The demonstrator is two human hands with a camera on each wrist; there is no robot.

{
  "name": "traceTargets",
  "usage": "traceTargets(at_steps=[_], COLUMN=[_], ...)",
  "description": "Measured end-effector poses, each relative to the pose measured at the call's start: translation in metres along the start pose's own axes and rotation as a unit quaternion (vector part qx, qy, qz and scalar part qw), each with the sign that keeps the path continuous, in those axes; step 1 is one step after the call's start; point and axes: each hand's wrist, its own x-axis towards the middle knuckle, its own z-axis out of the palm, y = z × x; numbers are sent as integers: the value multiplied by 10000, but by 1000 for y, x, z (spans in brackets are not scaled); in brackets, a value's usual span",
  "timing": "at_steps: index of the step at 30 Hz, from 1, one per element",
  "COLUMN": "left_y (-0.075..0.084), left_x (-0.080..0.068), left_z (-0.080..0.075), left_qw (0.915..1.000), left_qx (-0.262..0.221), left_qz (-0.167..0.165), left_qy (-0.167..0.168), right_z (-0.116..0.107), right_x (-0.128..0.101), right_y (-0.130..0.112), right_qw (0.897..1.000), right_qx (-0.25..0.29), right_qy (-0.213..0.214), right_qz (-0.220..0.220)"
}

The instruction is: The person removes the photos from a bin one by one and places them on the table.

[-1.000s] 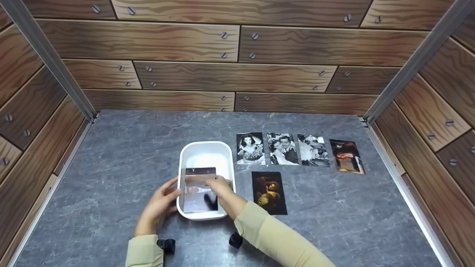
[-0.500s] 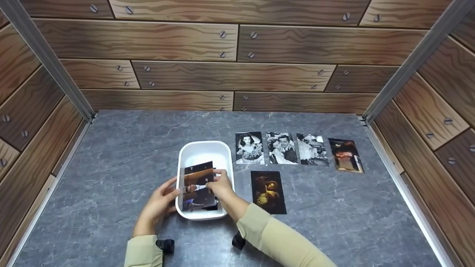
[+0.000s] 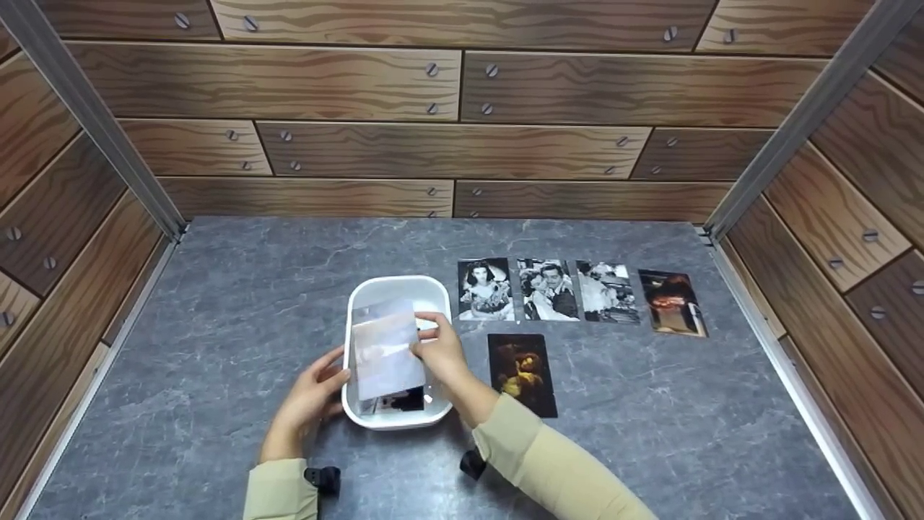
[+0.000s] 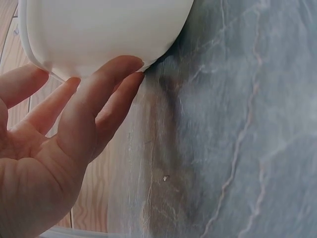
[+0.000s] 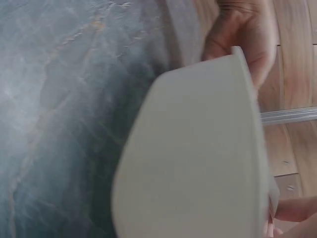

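A white plastic tub (image 3: 401, 285) stands on the marbled table and holds several glossy photos (image 3: 403, 399). My right hand (image 3: 446, 354) is over its right rim, pinching the right edge of a photo (image 3: 390, 361) that lies tilted over the others, its surface whitened by glare. In the right wrist view the tub's side hides most of that hand, leaving a few fingers (image 5: 297, 208) beyond the rim. My left hand (image 3: 310, 393) rests its fingertips against the tub's left side. In the left wrist view the fingers (image 4: 119, 67) touch the outer wall, with the palm away from it.
Right of the tub, three black-and-white photos (image 3: 548, 289) lie in a row with a colour photo (image 3: 673, 303) at its end. Below them lies a dark photo (image 3: 521, 375) of a warmly lit figure. Wood-patterned panels (image 3: 325, 148) wall the table's back and sides.
My right hand has lifted and tilted the photo toward the tub's far end, uncovering part of another beneath it. The left hand has stayed at the tub's side.
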Motion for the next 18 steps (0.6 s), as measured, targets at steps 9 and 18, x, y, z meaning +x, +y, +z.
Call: traceTargets(at_steps=[9, 18], left_y=[2, 2], left_x=[0, -1], left_z=[0, 0], left_qw=[10000, 9999], left_qx=[66, -126], left_qz=[4, 9], left_qy=[-30, -43], right_z=[-68, -158], right_x=[-2, 2], right_y=[-15, 2], right_qw=[9986, 9929], right_qx=[505, 799], right_qy=[159, 875], right_qz=[-81, -119])
